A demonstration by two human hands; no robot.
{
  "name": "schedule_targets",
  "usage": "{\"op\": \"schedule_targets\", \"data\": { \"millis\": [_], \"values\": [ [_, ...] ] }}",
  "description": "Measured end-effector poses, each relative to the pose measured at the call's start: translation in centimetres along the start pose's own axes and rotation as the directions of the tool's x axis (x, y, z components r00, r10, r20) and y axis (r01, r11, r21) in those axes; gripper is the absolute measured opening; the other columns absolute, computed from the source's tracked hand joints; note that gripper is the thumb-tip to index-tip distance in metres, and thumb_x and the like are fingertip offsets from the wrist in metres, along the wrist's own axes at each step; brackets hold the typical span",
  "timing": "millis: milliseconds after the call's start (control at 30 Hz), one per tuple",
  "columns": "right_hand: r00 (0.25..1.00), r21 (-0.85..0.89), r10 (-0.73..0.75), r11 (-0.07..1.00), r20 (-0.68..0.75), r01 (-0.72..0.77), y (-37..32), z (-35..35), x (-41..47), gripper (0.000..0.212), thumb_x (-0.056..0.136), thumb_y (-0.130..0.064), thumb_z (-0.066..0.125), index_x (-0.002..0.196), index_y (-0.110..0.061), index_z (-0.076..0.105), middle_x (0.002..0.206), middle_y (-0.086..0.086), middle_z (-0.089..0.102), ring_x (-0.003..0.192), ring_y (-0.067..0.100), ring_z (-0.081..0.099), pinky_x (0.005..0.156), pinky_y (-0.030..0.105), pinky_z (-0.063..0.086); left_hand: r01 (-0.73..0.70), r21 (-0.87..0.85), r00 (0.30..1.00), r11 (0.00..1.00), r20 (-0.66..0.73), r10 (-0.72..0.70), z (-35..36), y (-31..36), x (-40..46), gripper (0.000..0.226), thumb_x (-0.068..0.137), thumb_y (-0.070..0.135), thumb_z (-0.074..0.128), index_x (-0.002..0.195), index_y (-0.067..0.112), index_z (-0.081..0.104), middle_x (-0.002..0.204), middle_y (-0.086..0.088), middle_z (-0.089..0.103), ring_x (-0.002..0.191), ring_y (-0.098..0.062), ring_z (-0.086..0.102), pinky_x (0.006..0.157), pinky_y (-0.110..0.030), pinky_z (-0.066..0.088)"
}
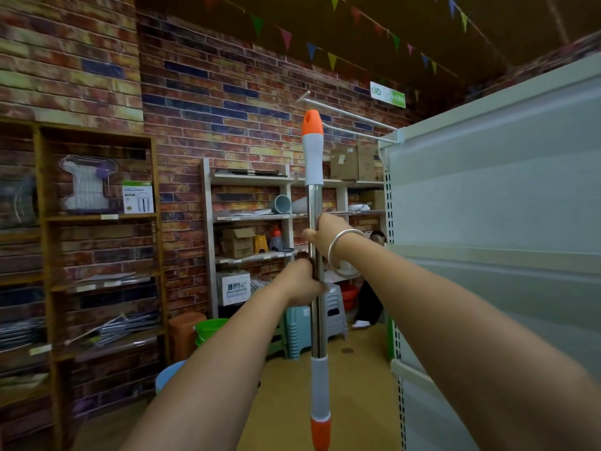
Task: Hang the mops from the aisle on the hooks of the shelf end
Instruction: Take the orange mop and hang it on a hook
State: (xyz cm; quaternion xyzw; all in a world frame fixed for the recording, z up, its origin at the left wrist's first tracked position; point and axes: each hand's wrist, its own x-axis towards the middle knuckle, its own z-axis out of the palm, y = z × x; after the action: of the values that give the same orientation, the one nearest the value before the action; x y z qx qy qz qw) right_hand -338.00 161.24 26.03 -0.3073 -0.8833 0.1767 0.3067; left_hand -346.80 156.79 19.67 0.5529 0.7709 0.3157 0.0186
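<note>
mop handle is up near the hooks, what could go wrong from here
The hole in the orange cap sits below and beside the tip of the upper hook, so it could miss and knock the thin rod. Both the left hand and right hand grip the smooth metal pole well below the cap, so the top may sway.

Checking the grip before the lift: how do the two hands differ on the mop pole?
The right hand grips the shiny steel mop pole higher up; the left hand grips just below it. The right wrist wears a silver bangle; the left is bare. Both wrap the bare metal, below the orange-tipped grey handle.
</note>
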Motion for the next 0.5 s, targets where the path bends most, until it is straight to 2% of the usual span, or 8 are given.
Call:
{"op": "schedule_targets", "data": {
  "millis": [33, 100, 167, 233, 300, 367, 433, 500],
  "values": [
    [1.0, -0.006, 0.002, 1.0, -0.009, -0.002, -0.1, 0.0, 0.8, 0.02, 0.094, -0.023, 0.047, 0.098, -0.004, 0.055, 0.066, 0.003, 0.044, 0.063, 0.019, 0.047, 0.055, 0.028, 0.04, -0.004, -0.004, 1.0, 1.0, 0.002, 0.004, -0.3, -0.1, 0.9, 0.032, 0.085, 0.025, 0.063, 0.115, 0.015, 0.058, 0.106, -0.008, 0.064, 0.095, -0.023, 0.061, 0.084, -0.041, 0.055],
    [0.999, -0.044, -0.005, 0.999, -0.042, 0.003, -0.5, 0.0, 2.3, 0.022, 0.095, -0.024, 0.046, 0.082, -0.007, 0.049, 0.064, 0.002, 0.041, 0.057, 0.016, 0.042, 0.059, 0.031, 0.039, -0.011, 0.003, 1.0, 1.0, 0.0, 0.011, -1.1, -0.3, 2.4, 0.017, 0.087, 0.024, 0.063, 0.101, 0.015, 0.059, 0.093, -0.007, 0.063, 0.082, -0.02, 0.06, 0.069, -0.032, 0.053],
    [0.998, -0.045, 0.012, 0.999, -0.067, -0.015, -0.7, 0.1, 3.7, 0.022, 0.095, -0.024, 0.045, 0.081, -0.007, 0.047, 0.064, 0.003, 0.041, 0.064, 0.02, 0.047, 0.058, 0.03, 0.039, -0.019, -0.007, 1.0, 1.0, 0.006, 0.019, -1.6, -0.5, 3.7, 0.007, 0.089, 0.019, 0.062, 0.087, 0.019, 0.055, 0.08, -0.004, 0.058, 0.069, -0.017, 0.055, 0.056, -0.026, 0.046],
    [0.998, -0.047, 0.02, 0.999, -0.067, -0.023, -0.7, 0.1, 4.6, 0.019, 0.094, -0.022, 0.046, 0.085, -0.006, 0.047, 0.064, 0.003, 0.042, 0.069, 0.022, 0.049, 0.052, 0.026, 0.037, -0.027, -0.029, 0.999, 0.999, 0.019, 0.027, -1.9, -0.7, 4.8, 0.006, 0.089, 0.017, 0.061, 0.092, 0.017, 0.056, 0.08, -0.004, 0.057, 0.067, -0.016, 0.054, 0.054, -0.025, 0.046],
    [0.998, -0.072, -0.002, 0.997, -0.065, -0.002, -0.6, 0.1, 5.1, 0.02, 0.094, -0.022, 0.047, 0.079, -0.008, 0.046, 0.063, 0.002, 0.038, 0.057, 0.016, 0.043, 0.049, 0.023, 0.033, -0.031, -0.041, 0.999, 0.999, 0.025, 0.032, -2.1, -0.9, 5.5, 0.019, 0.089, 0.018, 0.061, 0.107, 0.012, 0.056, 0.085, -0.003, 0.057, 0.069, -0.014, 0.057, 0.054, -0.023, 0.046],
    [0.996, -0.071, -0.019, 0.997, -0.09, 0.012, -0.4, 0.3, 5.4, 0.018, 0.094, -0.023, 0.047, 0.084, -0.009, 0.045, 0.062, 0.001, 0.036, 0.052, 0.012, 0.035, 0.046, 0.023, 0.029, -0.04, -0.06, 0.998, 0.997, 0.039, 0.042, -2.1, -1.2, 6.1, 0.021, 0.089, 0.017, 0.061, 0.109, 0.012, 0.056, 0.087, -0.002, 0.058, 0.071, -0.013, 0.058, 0.054, -0.022, 0.046],
    [0.995, -0.07, -0.011, 0.998, -0.103, 0.004, -0.3, 0.6, 5.7, 0.017, 0.094, -0.025, 0.047, 0.093, -0.008, 0.051, 0.064, 0.003, 0.041, 0.057, 0.017, 0.043, 0.052, 0.025, 0.036, -0.065, -0.074, 0.996, 0.995, 0.049, 0.069, -1.9, -1.6, 6.3, 0.012, 0.089, 0.016, 0.061, 0.1, 0.016, 0.056, 0.086, -0.003, 0.059, 0.071, -0.013, 0.058, 0.054, -0.021, 0.046],
    [0.995, -0.073, 0.015, 0.997, -0.103, -0.023, -0.1, 0.9, 6.0, 0.027, 0.093, -0.026, 0.049, 0.107, -0.004, 0.055, 0.078, 0.008, 0.052, 0.073, 0.025, 0.052, 0.064, 0.031, 0.043, -0.092, -0.087, 0.994, 0.992, 0.047, 0.096, -1.7, -1.7, 6.3, 0.008, 0.089, 0.016, 0.062, 0.095, 0.018, 0.057, 0.087, -0.004, 0.061, 0.072, -0.014, 0.059, 0.055, -0.021, 0.047]
  ]
}}
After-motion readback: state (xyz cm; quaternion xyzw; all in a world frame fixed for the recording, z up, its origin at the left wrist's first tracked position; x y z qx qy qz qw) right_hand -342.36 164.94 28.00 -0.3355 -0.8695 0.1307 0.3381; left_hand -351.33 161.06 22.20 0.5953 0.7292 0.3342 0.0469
